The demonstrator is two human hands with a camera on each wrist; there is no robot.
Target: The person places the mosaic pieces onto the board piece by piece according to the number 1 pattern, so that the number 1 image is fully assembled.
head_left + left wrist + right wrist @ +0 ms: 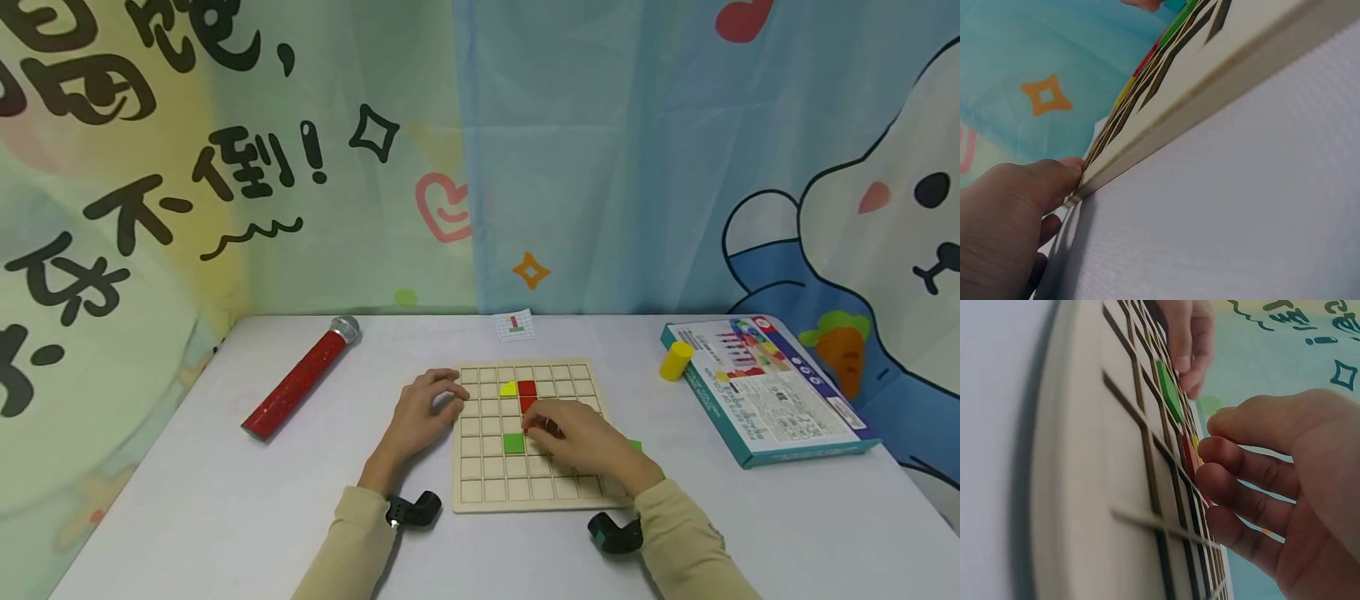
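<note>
- Square light-wood grid board point(480, 492) sits flat mid-counter point(187, 517), between the left and right edges, so I'd guess it's there because both hands can reach it.
- Left hand point(420, 417) isn't clenched: relaxed fingers point(1063, 178) rest against the board's left edge near its far corner. Probably to keep it from sliding.
- Right hand point(577, 437) is over the middle, fingers bent, tips down at the red squares. Can't tell if they're pinching a piece or just touching; none shows between them. Bent like that, they'd suit small flat stuff.
- Flat yellow square tile point(509, 389) and red square tiles point(527, 388) lie side by side in the board's far half, a green square tile point(513, 443) nearer. The grid ridges probably keep them lined up.
- Another green piece point(636, 444) peeks out past the board's right edge, mostly behind the wrist.
- White grid-printed card point(514, 326) lies by the counter's far edge, printed side up, presumably for easy viewing.
- Red glittery microphone point(303, 379) toward the far left corner, flat teal-and-white printed box point(765, 392) along the right edge, yellow cylinder point(677, 361) beside it: likely parked clear of the arms.
</note>
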